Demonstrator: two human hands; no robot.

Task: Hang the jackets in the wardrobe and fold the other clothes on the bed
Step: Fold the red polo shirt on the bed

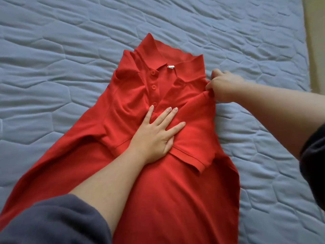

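Note:
A red polo shirt [175, 187] lies front up on the bed [70, 41], collar toward the far side. Both short sleeves are folded inward over the chest. My left hand [156, 132] presses flat on the middle of the chest, fingers spread, just below the button placket. My right hand [223, 87] pinches the shirt's folded edge at the right shoulder, beside the collar. The hem end runs out of view at the bottom.
A light blue quilted cover spreads over the whole bed around the shirt. A strip of beige floor [316, 41] shows past the bed's right edge. My dark sleeves sit at the lower left and the right.

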